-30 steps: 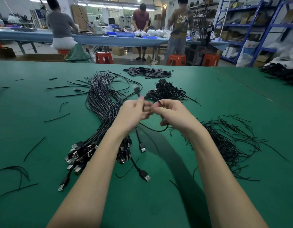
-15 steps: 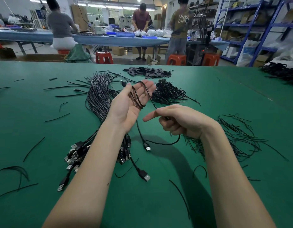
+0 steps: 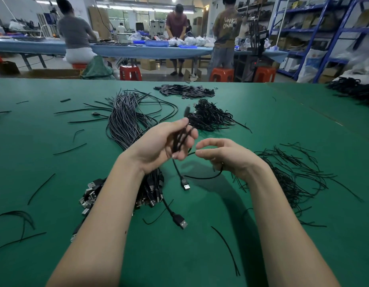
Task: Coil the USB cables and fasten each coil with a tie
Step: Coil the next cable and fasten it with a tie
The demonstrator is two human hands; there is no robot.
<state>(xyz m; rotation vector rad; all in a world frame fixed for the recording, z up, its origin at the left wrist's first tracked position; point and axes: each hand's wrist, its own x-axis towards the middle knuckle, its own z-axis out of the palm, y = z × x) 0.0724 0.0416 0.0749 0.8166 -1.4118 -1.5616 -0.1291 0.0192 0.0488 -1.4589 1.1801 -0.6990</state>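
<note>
On the green table (image 3: pixel 262 125), places are given from the large bundle of uncoiled cables (image 3: pixel 127 125), whose cords fan out toward the far edge and whose USB plugs are heaped at its near end. Left of the bundle, loose black ties (image 3: pixel 41 188) are scattered singly over the cloth. Just right of the bundle's middle, the left hand (image 3: pixel 165 145) is raised palm-up, and several loops of one black USB cable (image 3: pixel 180 139) are gripped between its thumb and curled fingers; the loops are blurred. The tail of that cable is seen hanging down right of the bundle's plug end, with its plug (image 3: pixel 186 186) at the table, though contact cannot be told. From there the cord sweeps up into the right hand (image 3: pixel 225 156), further right of the bundle, where it is held loosely by the curled lower fingers while thumb and forefinger are arched apart above it. Beyond the hands, right of the bundle's far end, a heap of coiled cables (image 3: pixel 208 118) lies. Furthest right, a spread pile of ties (image 3: pixel 293 172) lies beside the right wrist.
</note>
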